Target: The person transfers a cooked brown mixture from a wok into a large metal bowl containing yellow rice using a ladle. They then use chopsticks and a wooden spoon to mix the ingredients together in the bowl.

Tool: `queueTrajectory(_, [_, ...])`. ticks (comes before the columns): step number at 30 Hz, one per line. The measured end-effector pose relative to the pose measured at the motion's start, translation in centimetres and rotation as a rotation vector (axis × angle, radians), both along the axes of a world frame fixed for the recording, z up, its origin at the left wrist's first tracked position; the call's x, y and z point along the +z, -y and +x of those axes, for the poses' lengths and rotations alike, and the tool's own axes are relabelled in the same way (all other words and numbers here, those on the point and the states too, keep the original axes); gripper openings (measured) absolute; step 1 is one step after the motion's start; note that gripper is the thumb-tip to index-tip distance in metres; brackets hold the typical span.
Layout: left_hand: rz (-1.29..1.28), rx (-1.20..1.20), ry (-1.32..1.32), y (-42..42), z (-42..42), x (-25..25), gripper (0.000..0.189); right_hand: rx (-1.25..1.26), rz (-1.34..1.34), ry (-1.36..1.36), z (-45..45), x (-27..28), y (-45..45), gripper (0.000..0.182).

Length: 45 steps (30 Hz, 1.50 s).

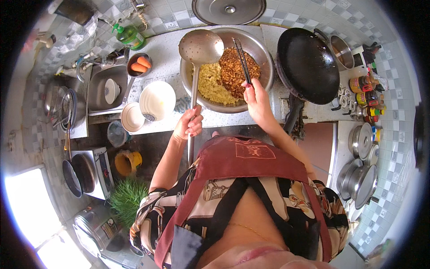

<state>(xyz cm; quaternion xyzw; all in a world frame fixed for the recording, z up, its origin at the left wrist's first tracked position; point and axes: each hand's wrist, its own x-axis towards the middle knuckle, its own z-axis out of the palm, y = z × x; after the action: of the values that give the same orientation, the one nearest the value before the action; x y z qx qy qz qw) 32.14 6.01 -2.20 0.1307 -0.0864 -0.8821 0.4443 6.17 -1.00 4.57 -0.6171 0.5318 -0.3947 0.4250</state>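
Observation:
My left hand [190, 123] grips the long handle of a large metal ladle [201, 47]. Its wide bowl hangs over the left rim of a stainless steel basin [262, 50], with small food specks stuck to it. Pinched in my right hand [258, 101] is a pair of black chopsticks [243, 59], slanting over the basin with bits of food at the tips. Inside the basin, crumbled yellow food that looks like scrambled egg [213, 87] lies to the left. A brown chopped or minced mixture [235, 72] fills the right side, and the two touch along the middle.
To the right a black wok [307, 64] stands beside a steel pot [342, 52]. Left of the basin are a white bowl [158, 97], a smaller bowl [132, 116] and a small pan holding carrots [139, 65]. Beyond them is the sink [97, 75]. Sauce bottles [364, 84] line the right wall.

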Motion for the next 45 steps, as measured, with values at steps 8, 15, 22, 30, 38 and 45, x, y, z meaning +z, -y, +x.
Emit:
queueTrajectory(8, [0.038, 0.025, 0.046, 0.7, 0.9, -0.7, 0.028, 0.070, 0.283, -0.377, -3.5, -14.0, -5.8, 0.022])
queueTrajectory(15, [0.103, -0.059, 0.031, 1.4, 1.6, -0.9, 0.027, -0.022, 0.277, -0.346, -3.9, -14.3, -4.4, 0.025])
queueTrajectory(22, [0.043, -0.210, 0.309, 2.7, 1.3, -0.6, 0.031, -0.079, 0.008, -0.432, 2.5, -4.5, -0.2, 0.023])
queueTrajectory(30, [-0.001, -0.312, 0.430, 2.6, 1.2, 0.0, 0.033, -0.053, 0.206, -0.390, 1.7, -7.2, 0.1, 0.023])
queueTrajectory(38, [0.038, -0.228, 0.290, 3.0, 2.1, 0.0, 0.026, -0.106, 0.148, -0.345, 0.7, -10.1, 0.6, 0.019])
queueTrajectory(45, [-0.145, 0.079, 0.696, 4.8, 5.8, 1.0, 0.025, -0.204, 0.109, -0.355, -1.1, -9.8, -0.7, 0.019])
